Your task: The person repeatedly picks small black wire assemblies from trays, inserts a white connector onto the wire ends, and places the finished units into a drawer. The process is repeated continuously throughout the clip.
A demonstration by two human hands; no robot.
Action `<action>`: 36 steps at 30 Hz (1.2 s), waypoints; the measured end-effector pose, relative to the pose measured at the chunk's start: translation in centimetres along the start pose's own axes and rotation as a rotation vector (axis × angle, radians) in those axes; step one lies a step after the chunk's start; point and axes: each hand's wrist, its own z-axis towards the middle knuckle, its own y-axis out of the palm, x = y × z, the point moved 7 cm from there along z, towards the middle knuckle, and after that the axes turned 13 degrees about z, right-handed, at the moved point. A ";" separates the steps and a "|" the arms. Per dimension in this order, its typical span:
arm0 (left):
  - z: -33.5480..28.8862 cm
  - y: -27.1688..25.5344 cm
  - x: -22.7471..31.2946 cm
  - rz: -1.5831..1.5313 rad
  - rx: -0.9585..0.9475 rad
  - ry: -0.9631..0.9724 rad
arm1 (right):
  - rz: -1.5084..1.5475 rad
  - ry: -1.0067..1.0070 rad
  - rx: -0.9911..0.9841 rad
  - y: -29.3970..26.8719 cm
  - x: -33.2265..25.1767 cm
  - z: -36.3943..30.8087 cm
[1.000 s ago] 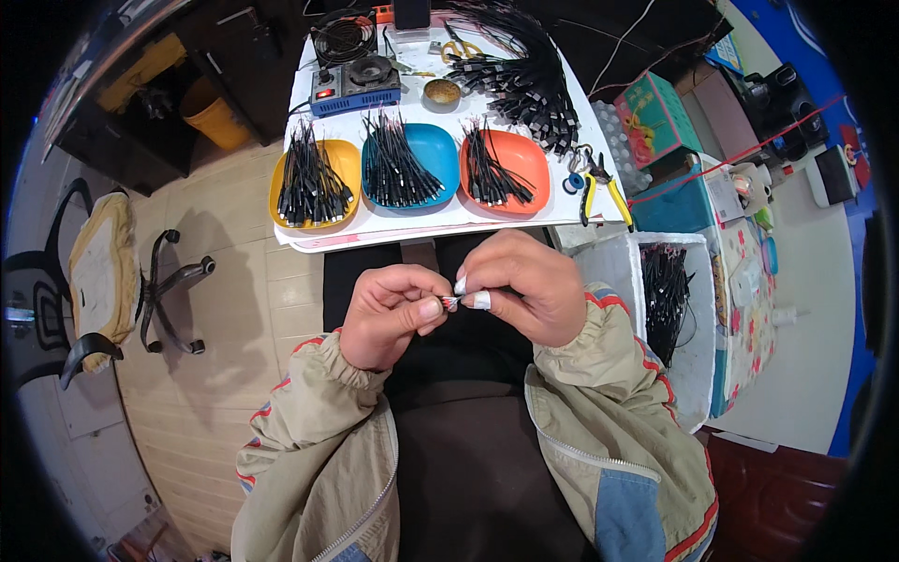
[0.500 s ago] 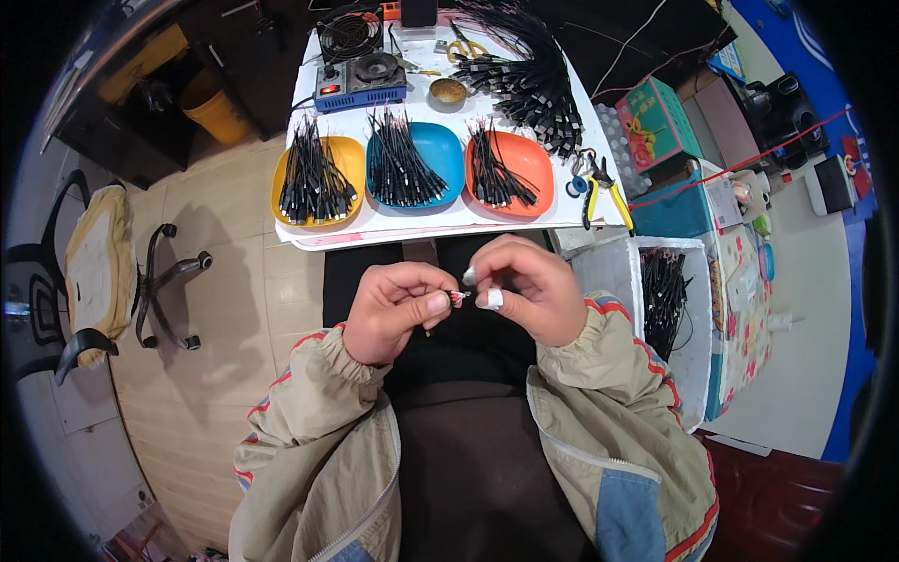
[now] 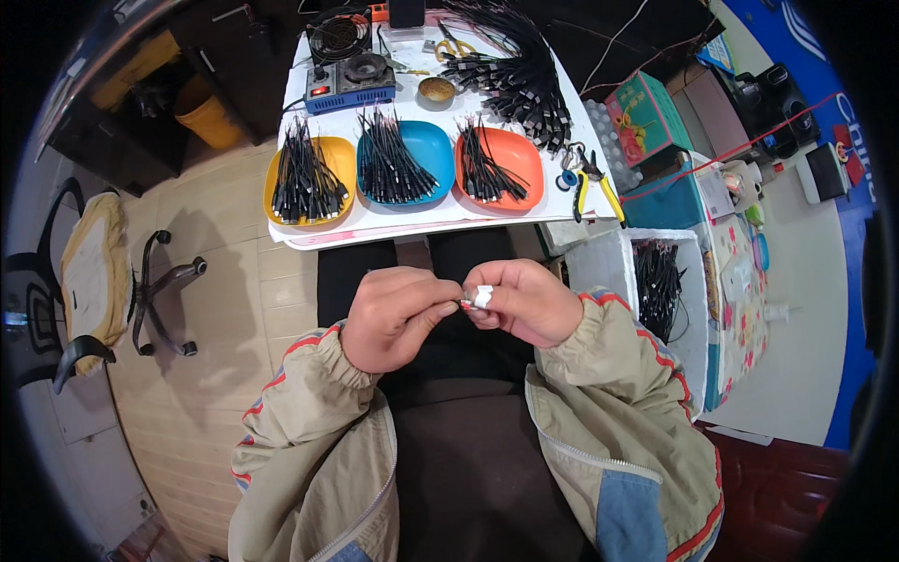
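Left grip [image 3: 395, 317] and right grip [image 3: 529, 304] pinch one piece [image 3: 465, 304] near three trays [image 3: 525, 167].

Table [image 3: 398, 219]: trays [image 3: 433, 155] along front, cables [image 3: 398, 169] inside
Behind trays: solder pot [image 3: 351, 91] left, cable pile [image 3: 524, 84] right
Wires [image 3: 466, 304]: between hands [image 3: 393, 314]

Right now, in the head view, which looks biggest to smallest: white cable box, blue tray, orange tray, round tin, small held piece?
1. White cable box
2. Blue tray and orange tray: too alike to rank
3. Round tin
4. Small held piece, partly hidden
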 end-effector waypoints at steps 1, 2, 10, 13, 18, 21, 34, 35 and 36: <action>0.1 -0.1 0.6 0.156 0.025 0.114 | 0.149 0.129 0.045 -0.5 0.9 0.1; 0.1 0.0 0.1 0.135 -0.014 0.053 | 0.130 0.072 0.080 -0.8 0.6 0.0; -1.9 2.4 -3.7 -0.860 0.080 -0.506 | -1.321 -0.985 0.108 3.9 -4.9 -2.5; -1.8 2.8 -3.7 -0.879 0.083 -0.505 | -1.378 -1.070 0.110 4.4 -4.9 -2.4; -2.0 2.2 -3.0 -0.582 0.041 -0.469 | -0.657 -0.407 0.144 0.3 -3.1 -0.5; -2.1 2.6 -2.9 -0.740 -0.028 -0.493 | -0.266 -0.170 0.073 -0.1 -1.5 -0.5; -2.2 6.3 -0.2 -1.751 -0.315 -0.541 | -1.097 -1.053 -0.216 4.9 -5.5 -3.3; -2.1 6.3 0.0 -1.767 -0.326 -0.531 | -1.094 -1.088 -0.194 5.0 -5.5 -3.4; -2.1 6.4 -0.2 -1.736 -0.304 -0.550 | -1.100 -1.112 -0.187 5.1 -5.5 -3.6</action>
